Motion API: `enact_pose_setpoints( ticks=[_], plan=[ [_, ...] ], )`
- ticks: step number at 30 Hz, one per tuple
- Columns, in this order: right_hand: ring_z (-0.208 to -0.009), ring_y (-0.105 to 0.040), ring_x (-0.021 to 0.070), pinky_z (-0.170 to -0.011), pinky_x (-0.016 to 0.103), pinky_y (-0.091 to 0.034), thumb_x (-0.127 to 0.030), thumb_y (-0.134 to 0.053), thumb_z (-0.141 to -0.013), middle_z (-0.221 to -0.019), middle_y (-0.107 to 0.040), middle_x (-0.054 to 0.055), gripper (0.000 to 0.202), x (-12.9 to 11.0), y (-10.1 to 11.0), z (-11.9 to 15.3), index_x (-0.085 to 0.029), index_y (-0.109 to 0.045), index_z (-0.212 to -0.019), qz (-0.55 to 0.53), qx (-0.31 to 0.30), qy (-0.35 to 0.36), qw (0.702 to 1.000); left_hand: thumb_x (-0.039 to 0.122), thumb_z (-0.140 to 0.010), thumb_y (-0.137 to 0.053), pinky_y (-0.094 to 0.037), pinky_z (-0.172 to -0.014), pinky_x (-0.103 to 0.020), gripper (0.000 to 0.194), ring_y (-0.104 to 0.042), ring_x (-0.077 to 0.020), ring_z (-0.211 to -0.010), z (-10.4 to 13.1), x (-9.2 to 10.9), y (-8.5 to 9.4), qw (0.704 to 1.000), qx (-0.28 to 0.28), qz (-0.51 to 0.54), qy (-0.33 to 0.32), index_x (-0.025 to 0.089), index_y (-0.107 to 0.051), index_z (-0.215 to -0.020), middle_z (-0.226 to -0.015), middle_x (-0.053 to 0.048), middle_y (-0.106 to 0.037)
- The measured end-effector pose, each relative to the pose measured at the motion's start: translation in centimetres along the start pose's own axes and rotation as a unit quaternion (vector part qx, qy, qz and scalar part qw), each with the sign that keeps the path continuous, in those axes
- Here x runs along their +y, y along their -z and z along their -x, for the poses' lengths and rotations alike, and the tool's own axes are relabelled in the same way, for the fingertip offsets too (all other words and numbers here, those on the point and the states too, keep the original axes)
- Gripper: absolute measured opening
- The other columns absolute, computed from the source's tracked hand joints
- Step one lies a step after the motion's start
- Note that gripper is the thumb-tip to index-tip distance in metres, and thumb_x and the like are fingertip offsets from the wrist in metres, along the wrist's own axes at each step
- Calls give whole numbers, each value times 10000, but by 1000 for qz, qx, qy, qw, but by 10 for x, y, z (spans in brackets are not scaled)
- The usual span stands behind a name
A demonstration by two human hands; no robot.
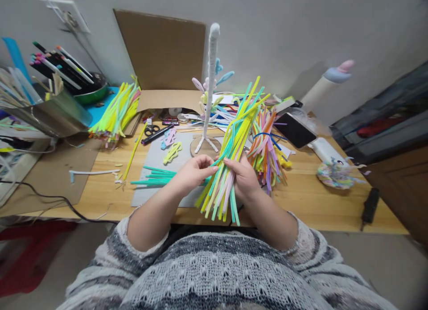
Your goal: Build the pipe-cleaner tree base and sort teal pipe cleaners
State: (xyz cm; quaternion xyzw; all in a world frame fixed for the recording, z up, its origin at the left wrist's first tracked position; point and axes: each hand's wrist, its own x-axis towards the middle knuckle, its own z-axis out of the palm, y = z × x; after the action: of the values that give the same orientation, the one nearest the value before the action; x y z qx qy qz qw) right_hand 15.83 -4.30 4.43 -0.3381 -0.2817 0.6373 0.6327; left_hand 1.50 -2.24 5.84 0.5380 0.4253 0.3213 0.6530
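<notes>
My right hand (246, 178) is closed around a thick bundle of pipe cleaners (239, 136), mostly yellow and teal with some pale pink. My left hand (197, 171) pinches at the bundle's left side, where a teal pipe cleaner (224, 153) crosses the others. Several loose teal pipe cleaners (155, 176) lie on a grey mat (147, 196) beneath my left forearm. Behind my hands stands a white wrapped stem (211, 78) on splayed feet. Small twisted shapes, one yellow (173, 153) and one pink and blue (168, 138), rest on the mat.
A second bundle (267, 145), orange and purple, lies at my right, and a yellow-green bundle (117, 109) at the back left. Nearby are scissors (152, 130), a phone (296, 129), a glue gun (370, 207) near the front right edge, a marker holder (92, 93) and a black cable (63, 203).
</notes>
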Motion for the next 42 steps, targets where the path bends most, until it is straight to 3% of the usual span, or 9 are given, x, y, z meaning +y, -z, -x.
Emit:
enact_pose_setpoints(
  ticks=[7,13,17,24,26,30,32,37,42],
  plan=[
    [-744,-661,163,-696,322,-556,-168,-697,-645,-783,-648,-62,514,3,0,0,-284,-417,-1060,27,10,35,999,287,-755,-590,-366,-552,-206,138,-448,-82,-561,2,1,-5,994,-1,-108,-15,167,-524,-740,-621,42,-502],
    [-758,-661,161,-684,309,-549,-185,-696,-651,-796,-647,-56,522,6,1,0,-285,-407,-1074,25,12,37,999,270,-749,-602,-418,-685,-241,122,-550,-132,-728,3,-2,-11,963,47,-248,-92,157,-581,-790,-769,5,-615],
    [-736,-656,141,-714,294,-538,-174,-718,-647,-802,-646,-63,568,14,4,-1,-288,-400,-1104,41,15,58,997,240,-807,-509,-391,-623,-245,107,-538,-138,-663,7,-2,-16,917,81,-369,-126,167,-580,-773,-718,4,-605],
    [-803,-622,109,-807,263,-499,-176,-730,-660,-882,-630,-59,582,25,12,-9,-282,-405,-1131,82,36,114,989,199,-827,-451,-402,-711,-318,92,-563,-233,-855,10,-3,-22,792,168,-567,-152,169,-536,-841,-870,-84,-603],
    [-858,-610,106,-846,254,-482,-186,-732,-664,-930,-623,-49,547,26,14,-11,-271,-425,-1109,102,40,129,986,195,-830,-441,-399,-700,-322,71,-566,-237,-831,10,-2,-23,795,157,-570,-134,173,-508,-822,-827,-84,-597],
    [-843,-623,112,-834,266,-495,-192,-740,-654,-932,-627,-46,535,26,14,-10,-270,-426,-1080,92,17,121,988,218,-858,-416,-373,-591,-281,50,-576,-200,-693,8,-1,-19,872,102,-476,-56,194,-460,-860,-766,-41,-606],
    [-798,-635,122,-793,279,-515,-199,-744,-643,-881,-638,-50,542,25,12,-8,-274,-423,-1074,66,7,94,993,265,-884,-409,-368,-591,-271,82,-583,-196,-708,7,-2,-17,888,81,-449,-63,204,-459,-860,-788,-34,-618],
    [-709,-632,126,-731,299,-547,-216,-744,-637,-783,-619,-73,494,22,14,-10,-285,-454,-1031,8,36,42,998,360,-938,-334,-325,-578,-261,232,-590,-198,-713,10,-10,-19,862,94,-493,-70,217,-498,-856,-765,-26,-625],
    [-707,-628,116,-734,294,-559,-198,-743,-633,-806,-625,-75,472,14,18,-17,-286,-485,-1017,-11,74,67,995,362,-951,-291,-270,-555,-262,303,-568,-188,-679,21,-17,-21,828,97,-549,-57,218,-488,-771,-721,-21,-608]
  ],
)
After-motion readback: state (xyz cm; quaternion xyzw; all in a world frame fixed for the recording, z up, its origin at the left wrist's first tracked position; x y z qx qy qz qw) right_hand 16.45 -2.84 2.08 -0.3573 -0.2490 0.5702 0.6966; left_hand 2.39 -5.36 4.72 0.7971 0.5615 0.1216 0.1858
